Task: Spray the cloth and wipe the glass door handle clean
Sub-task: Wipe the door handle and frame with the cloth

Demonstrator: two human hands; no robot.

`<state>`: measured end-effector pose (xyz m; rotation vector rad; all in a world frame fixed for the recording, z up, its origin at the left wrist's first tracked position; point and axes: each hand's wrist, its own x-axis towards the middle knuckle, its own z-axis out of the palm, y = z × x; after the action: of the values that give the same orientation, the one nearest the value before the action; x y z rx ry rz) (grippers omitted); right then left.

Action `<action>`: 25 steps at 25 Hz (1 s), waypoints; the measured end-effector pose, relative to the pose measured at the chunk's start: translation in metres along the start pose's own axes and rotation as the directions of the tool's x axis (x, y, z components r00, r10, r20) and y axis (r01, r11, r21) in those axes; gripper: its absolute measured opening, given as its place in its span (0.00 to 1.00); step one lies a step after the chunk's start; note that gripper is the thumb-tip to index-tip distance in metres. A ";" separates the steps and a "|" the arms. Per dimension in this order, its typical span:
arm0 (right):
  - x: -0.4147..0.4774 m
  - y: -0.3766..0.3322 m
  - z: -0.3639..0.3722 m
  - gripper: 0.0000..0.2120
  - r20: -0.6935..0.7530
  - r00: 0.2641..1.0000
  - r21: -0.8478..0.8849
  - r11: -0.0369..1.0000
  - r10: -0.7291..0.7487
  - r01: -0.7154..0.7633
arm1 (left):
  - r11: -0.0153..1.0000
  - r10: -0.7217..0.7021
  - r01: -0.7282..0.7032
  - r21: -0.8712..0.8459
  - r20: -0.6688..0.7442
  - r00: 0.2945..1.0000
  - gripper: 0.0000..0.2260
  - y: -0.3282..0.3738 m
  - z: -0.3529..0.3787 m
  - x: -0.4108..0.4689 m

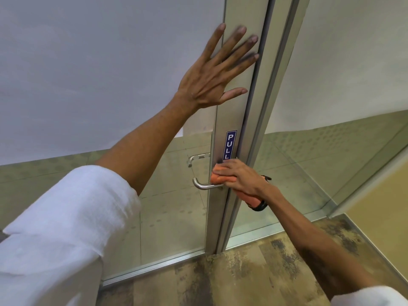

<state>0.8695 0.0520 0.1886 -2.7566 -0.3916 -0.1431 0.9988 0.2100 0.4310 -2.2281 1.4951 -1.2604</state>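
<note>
From the head camera, we are at the wiping step: our right hand (240, 177) presses an orange cloth (217, 176) against the root of the metal door handle (204, 186), where the lever meets the aluminium door frame (234, 115), just below the blue PULL sticker (230, 145). To do this well, we judge that the cloth should wrap round the bar and travel outward from the frame to the curved free end, which is bare in this view, with firm pressure and a turn of the wrist so the underside gets cleaned too. The door should not swing while we rub.

That is what our left hand (212, 78) appears to be for: it lies flat and fully spread, fingers splayed, palm against the frame and the edge of the frosted glass (99, 74) well above the handle, holding nothing. Our right hand is curled closed around the bunched cloth, and something orange and black juts from beneath the wrist; we cannot tell whether it is the spray bottle. A second handle (196, 159) shows through the glass on the far side.
</note>
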 end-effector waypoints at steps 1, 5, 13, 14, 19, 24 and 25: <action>0.000 0.004 0.006 0.22 0.033 0.999 -0.006 1.000 0.004 -0.004 | 1.000 0.002 -0.002 0.001 0.002 1.000 0.37 0.000 0.000 0.000; -0.001 -0.009 0.042 0.19 -0.123 0.978 0.135 0.979 0.169 -0.153 | 1.000 -0.013 0.013 -0.004 0.018 1.000 0.37 0.001 -0.002 0.000; 0.036 -0.095 0.076 0.15 -0.353 0.771 0.536 0.790 0.529 -0.297 | 0.999 -0.031 0.031 -0.016 0.037 0.999 0.37 0.003 -0.007 -0.001; 0.043 -0.104 0.074 0.14 -0.319 0.762 0.599 0.743 0.563 -0.298 | 0.999 -0.035 0.035 -0.016 0.040 0.999 0.37 0.003 -0.007 -0.001; 0.038 -0.109 0.082 0.14 -0.361 0.888 0.371 0.918 0.285 -0.143 | 0.999 -0.035 0.035 -0.002 0.055 0.998 0.37 0.003 -0.008 0.000; 0.024 -0.074 0.087 0.20 -0.155 0.981 -0.016 0.993 -0.118 0.117 | 0.999 -0.043 0.041 0.022 0.068 0.997 0.37 0.005 -0.009 0.001; 0.020 -0.064 0.082 0.20 -0.117 0.972 -0.096 0.977 -0.203 0.192 | 0.999 -0.041 0.040 0.024 0.071 0.997 0.37 0.006 -0.009 0.001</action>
<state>0.8743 0.1443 0.1358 -2.7666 -0.6392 -0.3911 0.9888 0.2088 0.4339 -2.2747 1.4103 -1.1890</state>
